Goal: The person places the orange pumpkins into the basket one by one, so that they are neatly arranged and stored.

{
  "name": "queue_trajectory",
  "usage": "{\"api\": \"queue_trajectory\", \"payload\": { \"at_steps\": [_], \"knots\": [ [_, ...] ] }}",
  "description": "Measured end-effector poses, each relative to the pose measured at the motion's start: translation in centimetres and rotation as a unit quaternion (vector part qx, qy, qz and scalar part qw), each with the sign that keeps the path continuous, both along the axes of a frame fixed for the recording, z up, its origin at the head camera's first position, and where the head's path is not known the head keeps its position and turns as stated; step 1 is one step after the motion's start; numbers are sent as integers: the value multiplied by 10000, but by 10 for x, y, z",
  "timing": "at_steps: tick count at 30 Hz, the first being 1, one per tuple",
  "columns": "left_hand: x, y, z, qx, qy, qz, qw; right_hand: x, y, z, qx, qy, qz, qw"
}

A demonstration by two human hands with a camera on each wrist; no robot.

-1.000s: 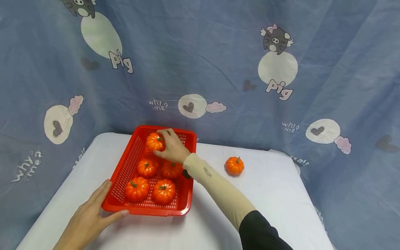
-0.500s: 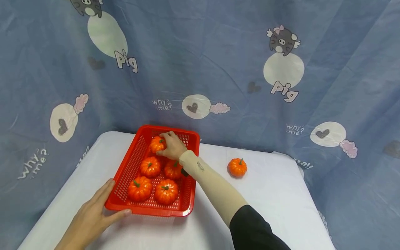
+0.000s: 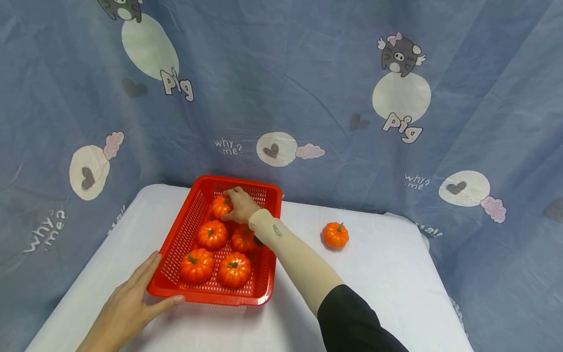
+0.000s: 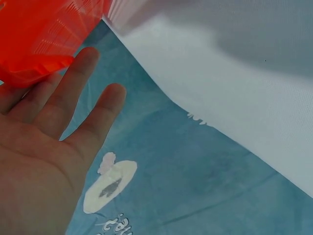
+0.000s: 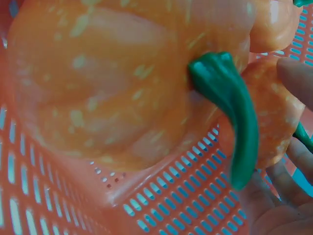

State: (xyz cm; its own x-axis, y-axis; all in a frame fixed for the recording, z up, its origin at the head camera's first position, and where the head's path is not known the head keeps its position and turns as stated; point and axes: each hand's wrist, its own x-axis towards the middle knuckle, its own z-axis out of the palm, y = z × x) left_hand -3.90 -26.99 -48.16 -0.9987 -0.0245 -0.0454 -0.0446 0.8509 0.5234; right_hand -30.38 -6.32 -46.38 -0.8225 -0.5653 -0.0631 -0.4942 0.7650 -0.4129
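A red plastic basket (image 3: 260, 295) with slotted walls holds several small orange pumpkins with green stems. At its back left, my right hand (image 3: 242, 208) grips one pumpkin (image 3: 220, 207) low inside, thumb on the near side and fingers round the far side. In the right wrist view, the gripped pumpkin (image 5: 266, 110) shows between thumb and fingers, behind a much closer pumpkin (image 5: 112, 83). My left hand (image 3: 127, 304) lies at the basket's front left corner, fingers extended along the left side and thumb at the front rim. The left wrist view shows those fingers straight against the basket (image 4: 39, 66).
One more pumpkin (image 3: 335, 235) sits on the white tabletop (image 3: 360, 274), right of the basket. Close behind the table hangs a blue curtain (image 3: 308, 98) with printed pigs and words; it also shows beyond the left edge.
My right hand and the pumpkin it grips have sunk slightly lower into the back left of the basket. My left hand stays at the corner. The head view has shifted a little.
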Motion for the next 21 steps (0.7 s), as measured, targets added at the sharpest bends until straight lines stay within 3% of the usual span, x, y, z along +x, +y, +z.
{"api": "queue_trajectory", "payload": {
  "at_steps": [12, 21],
  "knots": [
    [-1, -1, 1, -117, -170, 51, 9998, -1, -7, -7, 176, -391, -97, 9990],
    [0, -1, 1, -96, 150, -11, 9998, -8, -7, -17, 375, -482, 43, 9981]
  ]
}}
